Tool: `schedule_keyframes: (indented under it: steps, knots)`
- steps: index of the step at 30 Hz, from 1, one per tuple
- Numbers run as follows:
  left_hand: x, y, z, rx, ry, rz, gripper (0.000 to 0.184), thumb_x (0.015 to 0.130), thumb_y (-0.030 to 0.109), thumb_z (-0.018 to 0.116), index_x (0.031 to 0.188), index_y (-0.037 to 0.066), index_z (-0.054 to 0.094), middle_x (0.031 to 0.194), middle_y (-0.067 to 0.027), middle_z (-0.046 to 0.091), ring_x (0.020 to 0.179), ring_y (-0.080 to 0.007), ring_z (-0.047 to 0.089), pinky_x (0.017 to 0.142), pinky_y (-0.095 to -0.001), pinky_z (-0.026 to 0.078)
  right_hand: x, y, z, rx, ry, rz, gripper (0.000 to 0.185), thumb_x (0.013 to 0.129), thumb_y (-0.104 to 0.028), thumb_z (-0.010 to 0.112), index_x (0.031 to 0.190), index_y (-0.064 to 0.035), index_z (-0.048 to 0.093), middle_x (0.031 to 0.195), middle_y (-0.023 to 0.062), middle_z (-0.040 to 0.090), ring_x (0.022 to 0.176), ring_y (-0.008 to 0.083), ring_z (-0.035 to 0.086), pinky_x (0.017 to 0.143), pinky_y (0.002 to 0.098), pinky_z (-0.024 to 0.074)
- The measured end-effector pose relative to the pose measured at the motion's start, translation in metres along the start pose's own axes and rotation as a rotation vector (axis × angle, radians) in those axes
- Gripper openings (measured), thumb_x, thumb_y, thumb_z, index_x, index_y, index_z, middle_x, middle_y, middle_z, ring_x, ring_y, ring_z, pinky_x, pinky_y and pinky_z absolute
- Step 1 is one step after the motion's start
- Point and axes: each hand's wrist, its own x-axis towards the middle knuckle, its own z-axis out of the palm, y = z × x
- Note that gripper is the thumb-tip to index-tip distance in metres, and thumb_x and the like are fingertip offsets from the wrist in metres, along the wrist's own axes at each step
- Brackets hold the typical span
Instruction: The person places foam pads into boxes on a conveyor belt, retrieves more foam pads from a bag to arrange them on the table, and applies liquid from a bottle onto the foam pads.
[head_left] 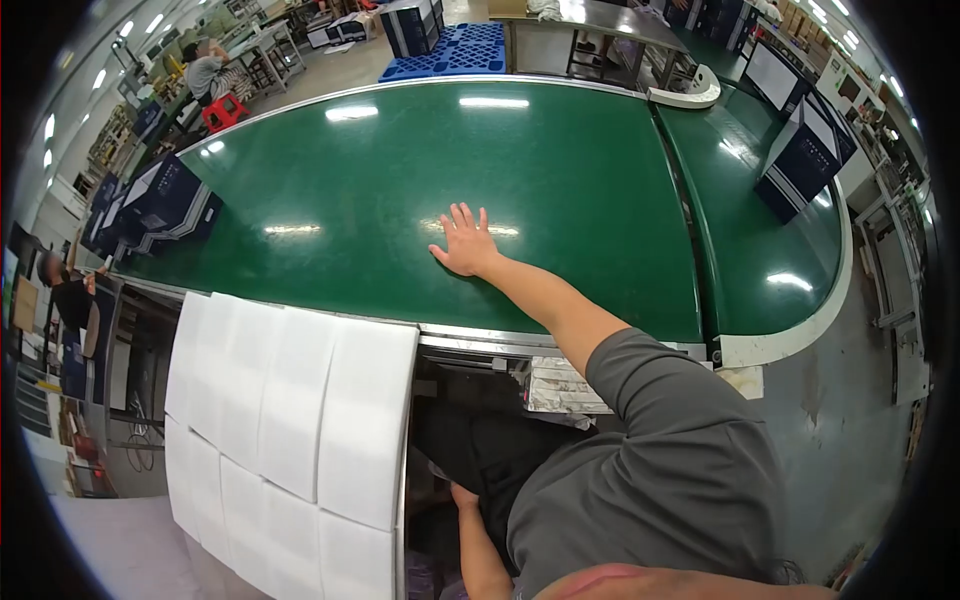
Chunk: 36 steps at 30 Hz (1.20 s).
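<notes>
My right hand (465, 244) is stretched out over the green conveyor belt (380, 170), palm down with the fingers spread. It appears to rest on the belt and holds nothing. Low in the view, my left hand (463, 495) is beside dark cloth near my lap, its fingers hidden. To the left of that hand, white foam sheets (367, 420) lie in overlapping rows along the near side of the belt.
Dark blue boxes (170, 200) stand at the belt's left end, and another box (800, 160) is on the curved section at right. A blue pallet (460, 50) lies beyond. One person (75, 300) stands far left; another (205, 75) sits at back left.
</notes>
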Motion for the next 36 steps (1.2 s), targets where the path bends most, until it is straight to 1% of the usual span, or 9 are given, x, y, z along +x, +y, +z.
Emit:
schedule_keyframes:
  steps: [4,6,11,17,23,27,30,36]
  knots:
    - [0.006,0.004,0.006,0.033,-0.021,0.024,0.034,0.097,0.023,0.051,0.120,0.000,0.060,0.107,-0.0186,0.067,0.093,-0.0312,0.063,0.082,-0.0387,0.051,0.008,0.007,0.004,0.019,0.006,0.000,0.076,0.098,-0.057,0.042,0.151,-0.0015,0.039,0.162,0.0230,0.026,0.153,0.0373,0.016,0.120,0.0628,0.0091]
    - [0.009,0.004,0.012,0.063,-0.039,0.035,0.034,0.097,0.023,0.051,0.120,0.000,0.060,0.107,-0.0189,0.067,0.094,-0.0315,0.063,0.082,-0.0389,0.051,0.009,0.014,0.004,-0.015,-0.012,0.003,0.077,0.098,-0.058,0.042,0.151,-0.0016,0.039,0.160,0.0231,0.029,0.151,0.0377,0.020,0.120,0.0618,0.0125]
    - [0.015,-0.002,0.032,0.171,-0.090,0.080,0.035,0.097,0.024,0.051,0.121,-0.001,0.060,0.109,-0.0195,0.067,0.095,-0.0324,0.063,0.083,-0.0394,0.051,0.002,0.031,-0.004,-0.052,0.003,0.004,0.077,0.098,-0.059,0.043,0.150,-0.0017,0.040,0.160,0.0217,0.030,0.151,0.0369,0.021,0.120,0.0606,0.0138]
    - [0.009,-0.018,0.059,0.311,-0.219,0.125,0.036,0.097,0.024,0.051,0.122,-0.001,0.059,0.110,-0.0203,0.067,0.097,-0.0335,0.063,0.084,-0.0400,0.051,-0.010,0.052,-0.015,-0.051,0.028,0.008,0.077,0.097,-0.060,0.044,0.149,-0.0023,0.040,0.160,0.0197,0.031,0.151,0.0347,0.021,0.121,0.0584,0.0149]
    - [0.002,-0.031,0.079,0.420,-0.363,0.172,0.037,0.097,0.024,0.051,0.123,-0.001,0.059,0.111,-0.0211,0.067,0.099,-0.0345,0.063,0.085,-0.0405,0.051,-0.029,0.046,-0.033,-0.073,0.038,0.022,0.077,0.097,-0.060,0.044,0.148,-0.0033,0.041,0.160,0.0183,0.032,0.151,0.0327,0.022,0.121,0.0564,0.0157]
    - [0.004,-0.032,0.076,0.467,-0.413,0.183,0.038,0.097,0.025,0.051,0.124,-0.002,0.059,0.112,-0.0216,0.067,0.100,-0.0353,0.063,0.086,-0.0409,0.051,-0.036,0.041,-0.035,-0.051,0.017,0.027,0.076,0.097,-0.060,0.044,0.148,-0.0036,0.041,0.159,0.0182,0.032,0.151,0.0320,0.023,0.122,0.0560,0.0159]
    - [0.009,-0.026,0.063,0.497,-0.423,0.185,0.038,0.097,0.025,0.051,0.124,-0.002,0.059,0.113,-0.0220,0.067,0.101,-0.0358,0.063,0.087,-0.0412,0.051,-0.037,0.025,-0.036,-0.038,0.026,0.020,0.075,0.098,-0.059,0.043,0.148,-0.0038,0.042,0.159,0.0190,0.033,0.151,0.0341,0.023,0.121,0.0577,0.0141]
    - [0.030,-0.006,0.050,0.514,-0.359,0.212,0.039,0.097,0.025,0.051,0.125,-0.002,0.059,0.114,-0.0228,0.066,0.103,-0.0368,0.063,0.088,-0.0418,0.051,-0.036,0.018,-0.032,-0.041,0.018,0.009,0.072,0.099,-0.057,0.042,0.148,-0.0038,0.042,0.159,0.0194,0.034,0.151,0.0344,0.023,0.122,0.0582,0.0127]
